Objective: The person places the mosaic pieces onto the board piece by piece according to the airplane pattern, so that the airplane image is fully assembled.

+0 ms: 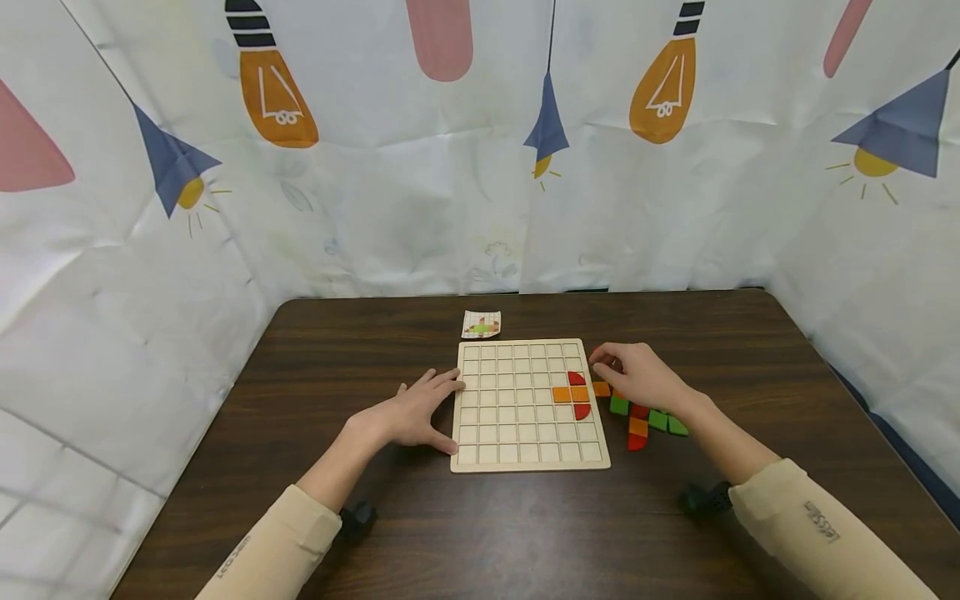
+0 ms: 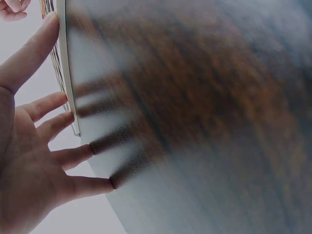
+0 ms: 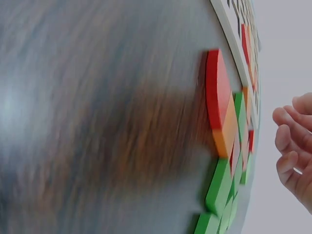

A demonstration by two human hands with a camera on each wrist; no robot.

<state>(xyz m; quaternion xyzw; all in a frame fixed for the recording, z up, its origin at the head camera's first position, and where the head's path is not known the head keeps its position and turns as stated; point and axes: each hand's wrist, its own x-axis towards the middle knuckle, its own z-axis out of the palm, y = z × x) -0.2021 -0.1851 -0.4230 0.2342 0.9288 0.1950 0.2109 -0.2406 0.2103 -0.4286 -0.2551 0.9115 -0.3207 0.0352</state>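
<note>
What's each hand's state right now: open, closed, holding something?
Left hand: open, touching the left edge of the gridded wooden board.
Right hand: open, loosely curled, holding nothing visible.

I see dark wood-grain table (image 1: 525, 533) — white cloth (image 1: 420, 217) hanging behind its far edge and past left edge, printed with orange bulbs (image 1: 279, 98), blue lampshades (image 1: 548, 121) and pink shapes (image 1: 440, 37). Dark blue strip (image 1: 911, 457) beyond right edge.
</note>
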